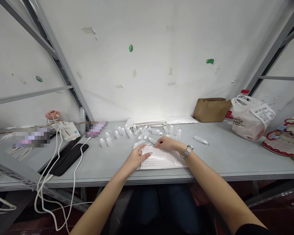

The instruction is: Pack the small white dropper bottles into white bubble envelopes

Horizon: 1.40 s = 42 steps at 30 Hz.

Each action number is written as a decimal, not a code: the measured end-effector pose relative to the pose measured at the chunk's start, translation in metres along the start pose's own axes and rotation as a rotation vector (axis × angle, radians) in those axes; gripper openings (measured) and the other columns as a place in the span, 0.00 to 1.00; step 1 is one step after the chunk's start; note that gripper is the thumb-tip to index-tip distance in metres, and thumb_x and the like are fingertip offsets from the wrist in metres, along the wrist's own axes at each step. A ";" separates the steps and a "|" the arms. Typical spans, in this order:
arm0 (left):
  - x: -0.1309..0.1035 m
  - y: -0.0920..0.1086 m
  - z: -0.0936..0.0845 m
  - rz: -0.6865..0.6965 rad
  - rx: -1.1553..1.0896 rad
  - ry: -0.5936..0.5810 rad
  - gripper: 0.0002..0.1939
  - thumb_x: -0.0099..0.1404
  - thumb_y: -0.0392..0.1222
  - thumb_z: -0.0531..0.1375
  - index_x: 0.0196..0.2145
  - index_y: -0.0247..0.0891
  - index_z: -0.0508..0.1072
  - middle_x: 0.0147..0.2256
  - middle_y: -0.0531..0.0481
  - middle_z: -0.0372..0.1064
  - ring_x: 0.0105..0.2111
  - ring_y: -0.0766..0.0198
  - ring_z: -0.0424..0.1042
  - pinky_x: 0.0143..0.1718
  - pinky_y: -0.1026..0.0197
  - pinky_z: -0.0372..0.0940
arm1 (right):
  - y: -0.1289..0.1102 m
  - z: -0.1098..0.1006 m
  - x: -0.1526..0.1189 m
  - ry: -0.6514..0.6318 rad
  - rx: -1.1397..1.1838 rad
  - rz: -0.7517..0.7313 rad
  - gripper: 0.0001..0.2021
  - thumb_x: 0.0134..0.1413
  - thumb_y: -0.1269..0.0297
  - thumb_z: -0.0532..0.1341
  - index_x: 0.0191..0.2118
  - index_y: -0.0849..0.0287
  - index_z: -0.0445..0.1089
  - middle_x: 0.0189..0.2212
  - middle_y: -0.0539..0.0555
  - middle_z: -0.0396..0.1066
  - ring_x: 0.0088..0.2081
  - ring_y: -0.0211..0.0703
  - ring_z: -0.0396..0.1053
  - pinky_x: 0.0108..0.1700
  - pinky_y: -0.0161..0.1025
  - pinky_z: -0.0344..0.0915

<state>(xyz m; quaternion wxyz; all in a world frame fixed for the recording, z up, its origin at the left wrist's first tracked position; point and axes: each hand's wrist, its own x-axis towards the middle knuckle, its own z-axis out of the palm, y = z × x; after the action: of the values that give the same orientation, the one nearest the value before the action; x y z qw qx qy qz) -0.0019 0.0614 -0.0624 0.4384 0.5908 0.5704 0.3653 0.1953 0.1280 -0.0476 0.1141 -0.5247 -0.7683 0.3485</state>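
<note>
A white bubble mailer (164, 160) lies flat near the front edge of the grey table. My left hand (137, 157) rests at its left end, thumb over the top and fingers around the edge, closed on it. My right hand (166, 143), with a metal watch on the wrist, has its fingers pinched at the mailer's far edge, touching a small white bottle (153, 140). Whether it grips the bottle or the mailer is too small to tell. Several small white squeeze bottles (123, 131) stand and lie behind the mailer. One bottle (201, 140) lies apart to the right.
Flat white mailers (181, 119) lie along the wall. A cardboard box (212, 110), a white plastic bag (250, 119) and a decorated bag (286, 137) stand at right. Phones, white cables (74, 173), a power strip (70, 131) and a black pouch (70, 160) are at left.
</note>
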 end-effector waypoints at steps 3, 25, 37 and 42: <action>0.001 0.006 -0.028 0.042 0.122 0.117 0.22 0.55 0.47 0.61 0.46 0.38 0.71 0.29 0.49 0.74 0.33 0.57 0.73 0.37 0.57 0.66 | -0.002 -0.001 -0.002 -0.001 0.001 0.006 0.20 0.46 0.48 0.60 0.20 0.58 0.55 0.18 0.45 0.52 0.21 0.33 0.49 0.24 0.34 0.47; 0.022 -0.025 -0.142 0.183 0.393 0.939 0.14 0.58 0.44 0.55 0.38 0.37 0.75 0.38 0.42 0.76 0.39 0.53 0.74 0.44 0.53 0.65 | -0.003 -0.003 -0.003 -0.021 -0.007 0.028 0.20 0.48 0.50 0.60 0.19 0.58 0.54 0.18 0.45 0.49 0.21 0.33 0.47 0.24 0.35 0.45; 0.006 0.007 -0.055 0.073 -0.348 0.207 0.16 0.42 0.46 0.68 0.27 0.32 0.77 0.28 0.43 0.78 0.34 0.55 0.76 0.37 0.56 0.71 | 0.000 -0.003 -0.001 0.010 0.089 0.040 0.21 0.46 0.50 0.62 0.17 0.58 0.54 0.17 0.45 0.49 0.20 0.33 0.46 0.24 0.35 0.43; 0.016 -0.006 -0.036 0.028 -0.359 0.235 0.14 0.39 0.45 0.69 0.23 0.33 0.76 0.27 0.44 0.78 0.30 0.58 0.76 0.37 0.57 0.70 | 0.003 -0.004 -0.002 0.040 0.197 0.077 0.22 0.44 0.52 0.64 0.17 0.58 0.53 0.16 0.44 0.48 0.19 0.32 0.45 0.22 0.34 0.42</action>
<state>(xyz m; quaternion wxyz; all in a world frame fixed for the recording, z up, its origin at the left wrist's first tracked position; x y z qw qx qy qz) -0.0364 0.0804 -0.0567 0.4620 0.4646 0.5350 0.5333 0.2002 0.1285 -0.0461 0.1671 -0.5468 -0.7071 0.4160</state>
